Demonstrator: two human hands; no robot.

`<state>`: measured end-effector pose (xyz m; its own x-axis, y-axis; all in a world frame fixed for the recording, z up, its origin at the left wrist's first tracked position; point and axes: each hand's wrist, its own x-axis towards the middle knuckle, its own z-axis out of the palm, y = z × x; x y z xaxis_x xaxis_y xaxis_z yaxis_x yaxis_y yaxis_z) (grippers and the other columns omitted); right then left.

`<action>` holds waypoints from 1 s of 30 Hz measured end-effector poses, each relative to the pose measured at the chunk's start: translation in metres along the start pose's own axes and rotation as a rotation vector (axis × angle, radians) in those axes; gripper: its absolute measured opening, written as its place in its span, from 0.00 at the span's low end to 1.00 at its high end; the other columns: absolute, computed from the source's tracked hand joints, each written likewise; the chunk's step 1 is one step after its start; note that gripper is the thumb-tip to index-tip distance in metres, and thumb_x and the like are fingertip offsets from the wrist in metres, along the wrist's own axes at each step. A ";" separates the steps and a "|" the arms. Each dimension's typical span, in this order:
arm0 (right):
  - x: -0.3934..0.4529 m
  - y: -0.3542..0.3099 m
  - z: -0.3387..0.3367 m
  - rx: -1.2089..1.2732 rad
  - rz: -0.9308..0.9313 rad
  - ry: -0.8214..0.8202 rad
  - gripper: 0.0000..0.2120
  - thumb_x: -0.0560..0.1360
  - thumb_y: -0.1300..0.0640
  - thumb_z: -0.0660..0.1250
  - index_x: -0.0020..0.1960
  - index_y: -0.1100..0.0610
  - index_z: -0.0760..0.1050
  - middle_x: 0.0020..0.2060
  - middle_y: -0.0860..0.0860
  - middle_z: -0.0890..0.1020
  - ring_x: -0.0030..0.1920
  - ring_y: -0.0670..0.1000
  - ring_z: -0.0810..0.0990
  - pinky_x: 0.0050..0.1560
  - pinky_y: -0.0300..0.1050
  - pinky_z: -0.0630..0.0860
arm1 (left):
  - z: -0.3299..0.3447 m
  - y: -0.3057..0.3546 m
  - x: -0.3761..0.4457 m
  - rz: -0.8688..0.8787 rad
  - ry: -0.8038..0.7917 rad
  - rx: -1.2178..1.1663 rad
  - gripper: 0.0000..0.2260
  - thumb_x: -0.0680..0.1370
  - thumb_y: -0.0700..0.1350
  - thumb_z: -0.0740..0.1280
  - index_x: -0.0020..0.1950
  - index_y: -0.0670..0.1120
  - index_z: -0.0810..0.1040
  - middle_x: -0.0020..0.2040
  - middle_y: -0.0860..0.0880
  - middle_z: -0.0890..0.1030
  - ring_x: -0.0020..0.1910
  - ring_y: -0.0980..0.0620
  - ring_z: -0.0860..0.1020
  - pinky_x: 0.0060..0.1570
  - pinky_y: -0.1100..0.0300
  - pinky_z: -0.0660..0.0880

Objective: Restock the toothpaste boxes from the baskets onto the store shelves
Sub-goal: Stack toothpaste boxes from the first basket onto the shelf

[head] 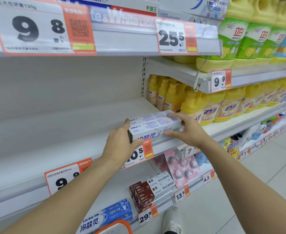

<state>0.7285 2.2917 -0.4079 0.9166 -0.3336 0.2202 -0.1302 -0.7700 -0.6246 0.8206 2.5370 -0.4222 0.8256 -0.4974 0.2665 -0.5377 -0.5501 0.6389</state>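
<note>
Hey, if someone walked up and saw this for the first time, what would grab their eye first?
Probably the two hands, left hand and right hand, holding a white toothpaste box at both ends at the front edge of a bare white shelf. Next, the huge 9.8 price tag at upper left, and the rows of yellow bottles on the right.

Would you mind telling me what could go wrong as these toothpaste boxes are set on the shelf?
The two stacked white toothpaste boxes sit right at the shelf's front edge, so they may tip off if released there. The top box is loose, steadied only by the left hand and right hand, and could slide. Pushed right, they might knock the yellow detergent bottles.
</note>
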 end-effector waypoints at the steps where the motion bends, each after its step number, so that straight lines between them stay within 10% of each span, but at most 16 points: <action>1: 0.004 0.002 -0.002 -0.005 0.007 -0.027 0.37 0.64 0.41 0.80 0.70 0.45 0.73 0.70 0.45 0.74 0.70 0.47 0.72 0.73 0.50 0.68 | 0.001 0.000 0.001 -0.006 -0.002 -0.006 0.42 0.73 0.55 0.76 0.81 0.47 0.59 0.59 0.47 0.83 0.56 0.46 0.81 0.56 0.50 0.79; 25: 0.009 0.003 -0.018 -0.114 0.093 -0.076 0.39 0.66 0.42 0.79 0.74 0.47 0.71 0.71 0.47 0.74 0.71 0.52 0.72 0.73 0.51 0.68 | -0.008 0.010 0.007 -0.016 -0.037 0.043 0.30 0.70 0.57 0.78 0.66 0.47 0.72 0.59 0.47 0.81 0.54 0.48 0.80 0.51 0.52 0.79; 30: -0.052 -0.049 0.019 -0.221 -0.108 0.437 0.17 0.72 0.60 0.75 0.59 0.57 0.78 0.55 0.52 0.78 0.56 0.54 0.77 0.57 0.42 0.70 | -0.048 0.013 -0.063 0.223 0.222 -0.062 0.20 0.77 0.51 0.72 0.67 0.51 0.72 0.56 0.56 0.71 0.48 0.54 0.77 0.47 0.61 0.71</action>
<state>0.6941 2.3576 -0.4029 0.6915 -0.4056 0.5978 -0.1634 -0.8939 -0.4175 0.7699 2.5930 -0.3959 0.7092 -0.4386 0.5520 -0.7040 -0.3988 0.5876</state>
